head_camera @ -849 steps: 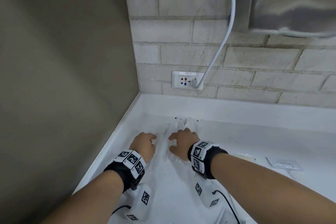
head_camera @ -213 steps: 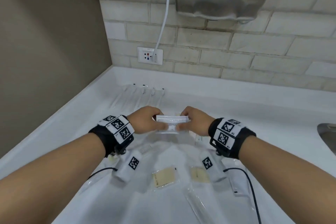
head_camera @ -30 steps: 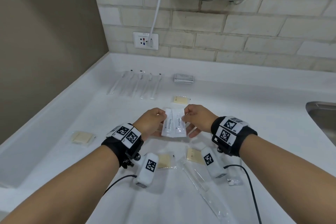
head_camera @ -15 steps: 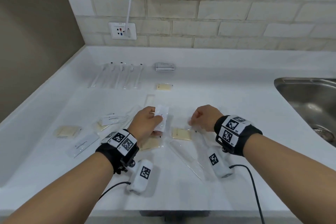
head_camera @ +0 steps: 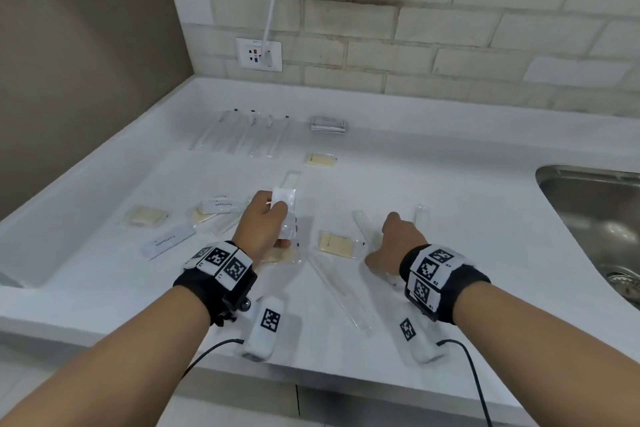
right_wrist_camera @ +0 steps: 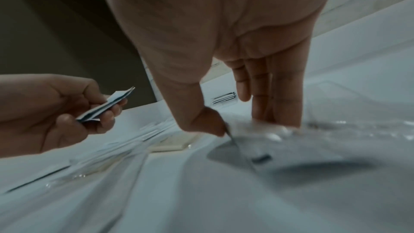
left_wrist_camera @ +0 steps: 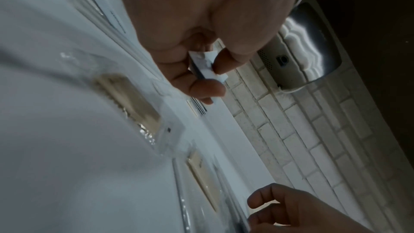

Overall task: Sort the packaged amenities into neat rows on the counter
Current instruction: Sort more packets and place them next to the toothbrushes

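The left hand (head_camera: pixel 265 224) pinched white sachets (head_camera: pixel 285 210) above the bench (head_camera: pixel 450 191) for sorting, while the right hand (head_camera: pixel 394 243) pinched a clear sleeve (right_wrist_camera: pixel 280 135) lying there.

Smooth matt white bench (head_camera: pixel 433 204), glossy clear plastic wrappers (head_camera: pixel 242 133), shiny steel sink (head_camera: pixel 595 211), rough pale brick wall (head_camera: pixel 450 31).

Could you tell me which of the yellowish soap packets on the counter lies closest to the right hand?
The clear-wrapped yellowish soap packet between the two hands, just left of the right hand; the others lie farther left or back.
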